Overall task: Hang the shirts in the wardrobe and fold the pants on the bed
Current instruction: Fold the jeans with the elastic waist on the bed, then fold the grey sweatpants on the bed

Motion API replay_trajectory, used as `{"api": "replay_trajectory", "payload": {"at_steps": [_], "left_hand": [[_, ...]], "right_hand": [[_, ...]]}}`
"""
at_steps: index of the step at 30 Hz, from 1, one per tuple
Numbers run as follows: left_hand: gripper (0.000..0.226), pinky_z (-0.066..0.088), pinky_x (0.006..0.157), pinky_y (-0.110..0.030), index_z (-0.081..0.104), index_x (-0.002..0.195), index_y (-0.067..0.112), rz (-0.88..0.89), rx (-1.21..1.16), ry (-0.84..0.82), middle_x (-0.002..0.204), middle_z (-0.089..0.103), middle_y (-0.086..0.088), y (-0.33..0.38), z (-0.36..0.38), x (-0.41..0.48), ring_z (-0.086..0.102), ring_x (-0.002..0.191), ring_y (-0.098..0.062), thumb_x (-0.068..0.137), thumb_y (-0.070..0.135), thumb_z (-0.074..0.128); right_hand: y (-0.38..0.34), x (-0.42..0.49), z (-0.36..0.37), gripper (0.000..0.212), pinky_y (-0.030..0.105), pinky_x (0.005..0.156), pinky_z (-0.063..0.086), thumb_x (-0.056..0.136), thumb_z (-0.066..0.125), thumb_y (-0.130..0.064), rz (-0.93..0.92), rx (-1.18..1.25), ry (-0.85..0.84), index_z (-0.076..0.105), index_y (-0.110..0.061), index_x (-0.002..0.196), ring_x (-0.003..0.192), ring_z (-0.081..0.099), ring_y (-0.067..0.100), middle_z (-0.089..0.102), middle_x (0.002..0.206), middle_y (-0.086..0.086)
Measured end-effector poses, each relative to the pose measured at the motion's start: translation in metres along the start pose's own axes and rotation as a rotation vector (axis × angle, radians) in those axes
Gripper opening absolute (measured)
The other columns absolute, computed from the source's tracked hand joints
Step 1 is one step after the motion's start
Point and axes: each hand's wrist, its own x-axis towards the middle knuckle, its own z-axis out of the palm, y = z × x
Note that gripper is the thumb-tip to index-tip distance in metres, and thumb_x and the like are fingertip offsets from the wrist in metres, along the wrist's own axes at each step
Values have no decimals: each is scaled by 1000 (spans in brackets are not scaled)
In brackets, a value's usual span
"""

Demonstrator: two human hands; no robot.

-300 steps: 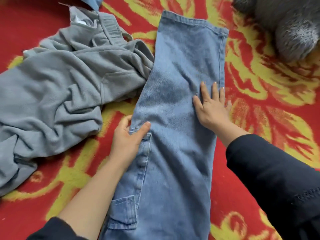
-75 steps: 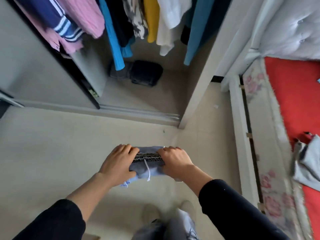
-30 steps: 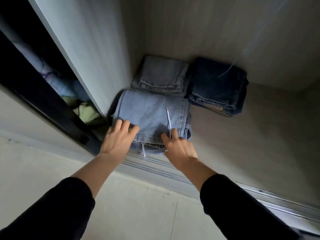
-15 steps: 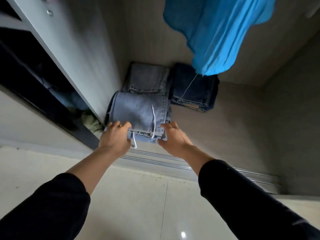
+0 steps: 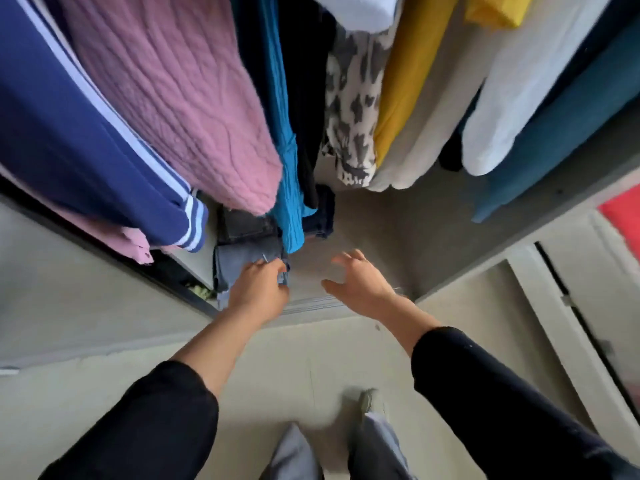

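touching folded jeans (image 5: 239, 263): left hand (image 5: 258, 289), grip unclear | right hand (image 5: 360, 282) spread

Left hand (image 5: 258, 289) on folded jeans (image 5: 239, 259), right hand (image 5: 360, 282) spread, shirts (image 5: 408, 81) above

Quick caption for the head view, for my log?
Left hand on folded jeans on the wardrobe floor, right hand open beside them, beneath a row of hanging shirts.

Loose black sleeves cover both arms. The left sleeve (image 5: 149, 420) stops at mid-forearm, while the right sleeve (image 5: 485, 393), flecked with pale specks, reaches closer to the wrist. Grey trousers (image 5: 298, 455) and a pale shoe (image 5: 369, 401) show at the near edge.
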Motion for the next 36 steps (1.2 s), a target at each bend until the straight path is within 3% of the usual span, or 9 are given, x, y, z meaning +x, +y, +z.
{"api": "replay_trajectory", "payload": {"at_steps": [4,11,18,21,29,36], "left_hand": [[34,42,89,-36,58,119,19,135,13,-15,120,60,-9,65,-44,-35,49,114,-30,85,19,58],[33,41,86,-33,51,122,26,447,202,-157,125,53,-2,197,-28,-79,43,119,-23,89,29,53],[35,41,93,-36,49,123,23,754,357,-238,129,51,-2,380,42,-135,41,122,-24,88,29,50],[37,39,96,-38,46,126,23,828,359,-282,132,48,-2,460,79,-165,39,125,-23,89,27,48],[37,37,96,-37,45,126,21,1002,434,-366,132,47,-2,634,179,-241,39,124,-22,89,24,45],[41,39,96,-38,44,130,20,1093,510,-414,132,46,-4,759,246,-255,39,124,-23,89,24,45]], "right_hand": [[-2,-78,-52,55,37,91,47,87,63,-37,132,41,77,48,-13,134,109,56,31,46,125,10],[62,-187,-108,46,40,94,46,87,58,-35,330,55,212,49,-16,129,114,52,32,47,121,9],[195,-304,-166,52,40,91,44,90,58,-40,565,28,328,44,-15,132,117,47,31,45,127,10],[263,-356,-186,45,40,90,43,88,57,-38,645,48,365,47,-13,125,116,47,31,46,124,9],[426,-488,-228,45,42,93,44,89,55,-35,889,152,398,44,-14,127,118,47,32,44,126,8],[541,-536,-275,49,45,93,45,91,53,-38,982,246,479,42,-14,133,116,47,31,45,125,8]]}}
